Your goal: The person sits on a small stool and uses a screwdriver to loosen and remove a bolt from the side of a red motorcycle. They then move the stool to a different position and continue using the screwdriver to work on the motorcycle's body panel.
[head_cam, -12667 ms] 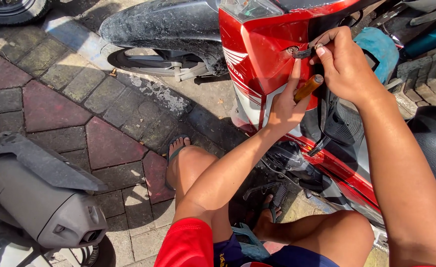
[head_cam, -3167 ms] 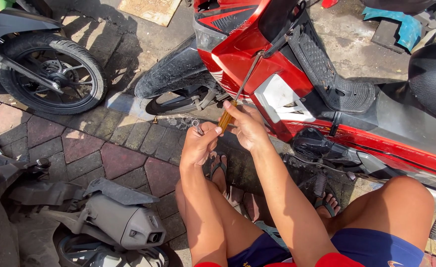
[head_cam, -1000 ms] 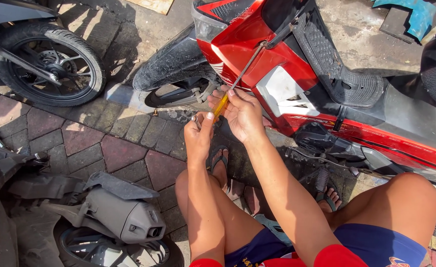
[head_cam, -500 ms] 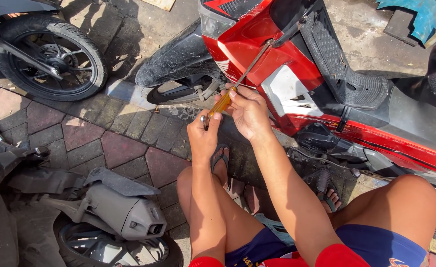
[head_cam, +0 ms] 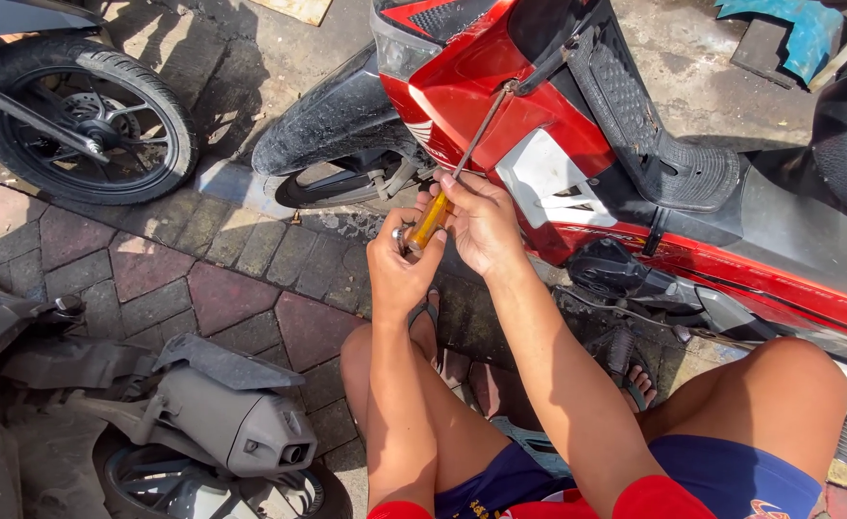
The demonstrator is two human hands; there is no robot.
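Both grips clenched on the yellow screwdriver handle [head_cam: 430,220], right hand [head_cam: 484,228] just above and left hand [head_cam: 399,272] at the butt end, shaft [head_cam: 481,132] slanting up and away rightward to the red scooter panel [head_cam: 500,106], tip touching near its dark edge.

The screwdriver [head_cam: 452,173] has a translucent amber plastic handle and a slim, dull metal shaft. The scooter's red body panel [head_cam: 486,91] is glossy, smooth plastic. The footboard [head_cam: 649,115] is matt black, ribbed plastic or rubber. The front tyre [head_cam: 322,115] is dusty matt rubber. The paving [head_cam: 154,279] is rough brick.
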